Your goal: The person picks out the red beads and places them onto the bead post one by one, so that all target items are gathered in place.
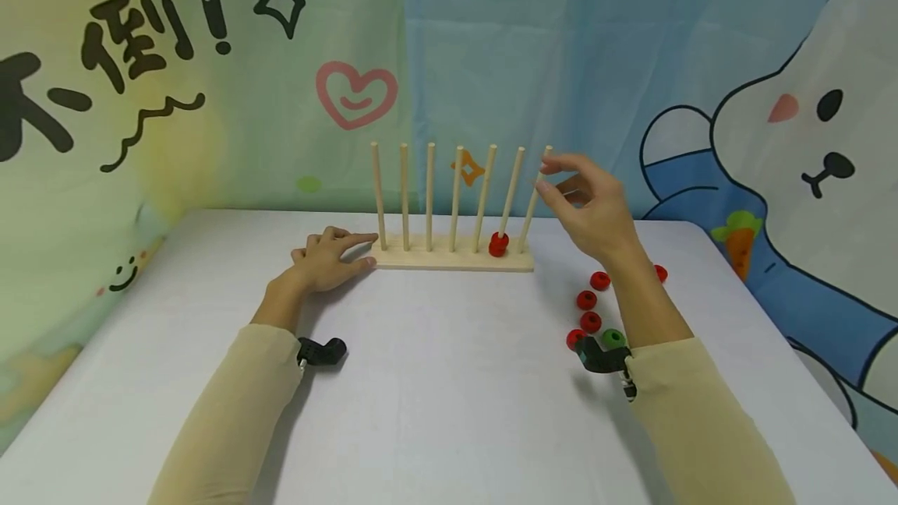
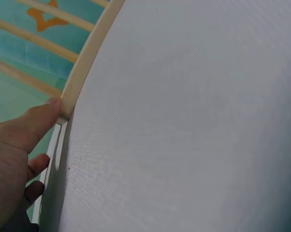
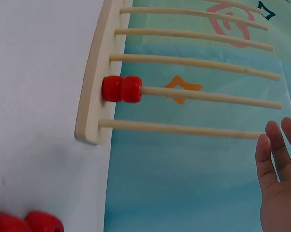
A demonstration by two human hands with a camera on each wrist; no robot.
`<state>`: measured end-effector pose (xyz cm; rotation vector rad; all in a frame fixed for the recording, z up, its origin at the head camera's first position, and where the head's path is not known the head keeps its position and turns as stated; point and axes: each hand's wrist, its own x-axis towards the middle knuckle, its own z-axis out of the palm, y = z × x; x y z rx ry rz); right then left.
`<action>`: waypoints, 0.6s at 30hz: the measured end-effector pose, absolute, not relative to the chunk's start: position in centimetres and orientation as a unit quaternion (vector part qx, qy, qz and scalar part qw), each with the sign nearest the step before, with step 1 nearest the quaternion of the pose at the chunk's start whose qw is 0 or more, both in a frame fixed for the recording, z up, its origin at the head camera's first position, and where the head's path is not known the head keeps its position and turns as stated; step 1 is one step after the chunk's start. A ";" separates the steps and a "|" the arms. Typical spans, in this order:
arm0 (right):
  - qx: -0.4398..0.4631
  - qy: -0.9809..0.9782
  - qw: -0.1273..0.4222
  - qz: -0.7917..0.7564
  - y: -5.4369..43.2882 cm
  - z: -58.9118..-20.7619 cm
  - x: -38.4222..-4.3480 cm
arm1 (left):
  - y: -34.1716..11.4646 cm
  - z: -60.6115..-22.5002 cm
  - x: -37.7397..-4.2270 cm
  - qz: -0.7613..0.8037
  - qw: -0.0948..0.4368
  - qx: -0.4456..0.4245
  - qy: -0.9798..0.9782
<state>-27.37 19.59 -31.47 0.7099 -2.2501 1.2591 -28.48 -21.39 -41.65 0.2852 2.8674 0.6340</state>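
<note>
A wooden peg rack (image 1: 449, 259) with several upright pegs stands at the back of the table. My left hand (image 1: 328, 259) touches the left end of its base, index finger and thumb stretched to the corner. The left wrist view shows a digit against the base end (image 2: 65, 104). Near the tip of the rightmost peg (image 3: 179, 128) is my right hand (image 1: 585, 201), thumb and index finger parted around it; no bead shows between them. Two red beads (image 3: 131, 89) sit low on the neighbouring peg, one above the other. No beads show on the other pegs.
Several loose red beads (image 1: 586, 300) lie on the white table (image 1: 449, 396) below my right forearm, with a green bead (image 1: 613, 339) among them. Another red bead (image 1: 661, 273) lies right of the forearm. A printed cloth (image 1: 491, 45) hangs behind the table.
</note>
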 end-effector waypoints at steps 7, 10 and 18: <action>0.260 -0.830 0.222 0.440 20.5 -32.2 -26.6 | -21.7 -41.6 -28.3 0.211 0.097 0.095 0.968; 0.261 -0.839 0.202 0.432 20.3 -32.8 -26.4 | -22.3 -41.5 -28.0 0.213 0.098 0.090 0.968; 0.257 -0.859 0.181 0.405 21.6 -33.7 -25.0 | -21.5 -41.7 -28.4 0.215 0.094 0.106 0.966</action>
